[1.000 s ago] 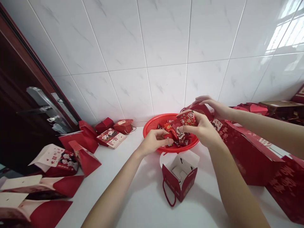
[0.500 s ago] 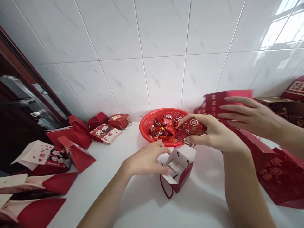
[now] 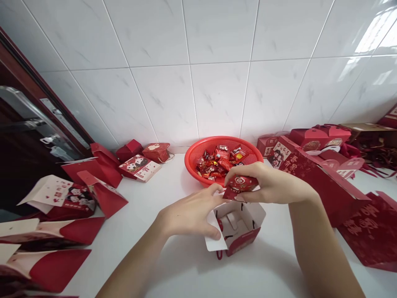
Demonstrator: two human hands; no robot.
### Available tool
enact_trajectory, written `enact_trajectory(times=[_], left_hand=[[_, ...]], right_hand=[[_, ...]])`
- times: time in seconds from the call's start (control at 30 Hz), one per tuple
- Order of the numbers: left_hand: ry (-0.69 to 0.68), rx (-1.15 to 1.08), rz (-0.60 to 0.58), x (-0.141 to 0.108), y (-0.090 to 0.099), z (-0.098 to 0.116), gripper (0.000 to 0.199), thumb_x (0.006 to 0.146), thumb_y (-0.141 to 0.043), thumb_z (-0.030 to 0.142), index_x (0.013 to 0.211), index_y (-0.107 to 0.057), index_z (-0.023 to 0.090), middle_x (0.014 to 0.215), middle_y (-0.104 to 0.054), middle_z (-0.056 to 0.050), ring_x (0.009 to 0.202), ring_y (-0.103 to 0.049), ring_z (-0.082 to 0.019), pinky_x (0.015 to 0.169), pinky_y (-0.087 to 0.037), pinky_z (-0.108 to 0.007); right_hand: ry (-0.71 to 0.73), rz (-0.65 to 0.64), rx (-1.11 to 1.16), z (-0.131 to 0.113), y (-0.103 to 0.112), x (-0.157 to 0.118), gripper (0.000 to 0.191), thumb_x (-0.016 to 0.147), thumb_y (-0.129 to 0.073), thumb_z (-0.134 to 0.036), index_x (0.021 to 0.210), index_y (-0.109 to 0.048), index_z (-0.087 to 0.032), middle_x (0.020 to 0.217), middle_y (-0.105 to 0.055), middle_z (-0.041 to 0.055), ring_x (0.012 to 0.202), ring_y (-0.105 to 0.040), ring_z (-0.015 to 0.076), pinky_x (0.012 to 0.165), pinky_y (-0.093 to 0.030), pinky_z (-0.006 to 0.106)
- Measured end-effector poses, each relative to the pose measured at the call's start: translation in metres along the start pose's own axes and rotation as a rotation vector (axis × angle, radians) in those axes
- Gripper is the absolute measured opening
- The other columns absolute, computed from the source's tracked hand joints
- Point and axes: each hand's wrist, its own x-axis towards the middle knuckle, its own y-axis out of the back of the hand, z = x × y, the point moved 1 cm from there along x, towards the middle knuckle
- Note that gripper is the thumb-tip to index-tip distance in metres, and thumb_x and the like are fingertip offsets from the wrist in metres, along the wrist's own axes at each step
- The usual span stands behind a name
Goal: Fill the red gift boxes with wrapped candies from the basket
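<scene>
An open red box with a white inside (image 3: 245, 223) stands on the white table, its lid flap turned out at the left and a red cord below. My left hand (image 3: 192, 211) is at the box's left side, the thumb on the flap and the fingers near the back edge. Just over the box's back edge, my right hand (image 3: 266, 184) pinches a red printed packet (image 3: 240, 186) between thumb and fingers. Behind both hands sits a red plastic basket (image 3: 191, 165) with wrapped candies (image 3: 221, 153) in it.
Folded red and cream boxes (image 3: 74, 196) line the left side beside a dark door (image 3: 18, 145). Two more lie near a panda-printed box (image 3: 139, 167). On the right are a large red box (image 3: 322, 182), small boxes, a flat red bag (image 3: 372, 231) and a cardboard box (image 3: 366, 127).
My right hand has moved left and down with the packet, nearer the open box. The box has turned a little. Another person's hand with a red box has left the view at the right.
</scene>
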Motion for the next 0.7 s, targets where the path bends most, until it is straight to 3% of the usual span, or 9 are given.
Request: enact_trajectory(times=[0.13,0.33,0.5,0.6,0.7], left_hand=[[-0.051,-0.042,-0.087,-0.002,0.001,0.003,0.070,0.072,-0.078,0.034,0.139,-0.058,0.041,0.138,-0.055,-0.002,0.120,-0.057,-0.032,0.088,-0.052,-0.035],[-0.050,-0.033,-0.035,-0.007,0.007,-0.002,0.057,0.074,-0.074,0.030,0.130,-0.062,0.031,0.134,-0.053,-0.005,0.119,-0.056,-0.029,0.091,-0.051,-0.034],[0.026,-0.016,-0.021,-0.005,0.011,-0.011,0.063,0.071,-0.075,0.032,0.132,-0.058,0.031,0.128,-0.055,-0.005,0.114,-0.059,-0.029,0.086,-0.051,-0.033],[0.017,-0.017,-0.013,-0.004,0.011,-0.013,0.066,0.071,-0.075,0.031,0.135,-0.057,0.031,0.131,-0.055,-0.005,0.118,-0.057,-0.031,0.086,-0.051,-0.033],[-0.007,-0.006,0.004,-0.006,0.011,-0.013,0.064,0.072,-0.074,0.031,0.134,-0.058,0.030,0.128,-0.057,-0.006,0.116,-0.058,-0.030,0.087,-0.051,-0.034]], right_hand=[[0.076,0.025,0.071,-0.001,0.006,-0.004,0.021,0.088,-0.069,-0.024,0.108,-0.067,-0.018,0.093,-0.073,0.0031,0.080,-0.066,0.0159,0.069,-0.050,0.026],[0.116,-0.038,0.124,-0.003,-0.004,0.000,0.022,0.086,-0.071,-0.022,0.106,-0.068,-0.017,0.096,-0.074,0.0039,0.082,-0.068,0.0157,0.072,-0.051,0.025],[-0.067,-0.133,-0.129,-0.005,-0.024,0.013,0.012,0.085,-0.065,-0.013,0.095,-0.069,-0.017,0.085,-0.072,0.0037,0.070,-0.062,0.0148,0.058,-0.041,0.024],[-0.132,-0.051,-0.250,-0.004,-0.028,0.016,0.006,0.085,-0.063,-0.011,0.085,-0.066,-0.017,0.082,-0.068,0.0035,0.068,-0.058,0.0141,0.056,-0.036,0.025],[-0.093,0.076,-0.159,-0.007,-0.024,0.015,0.005,0.088,-0.065,-0.021,0.087,-0.063,-0.018,0.075,-0.064,0.0006,0.063,-0.054,0.0127,0.055,-0.035,0.024]])
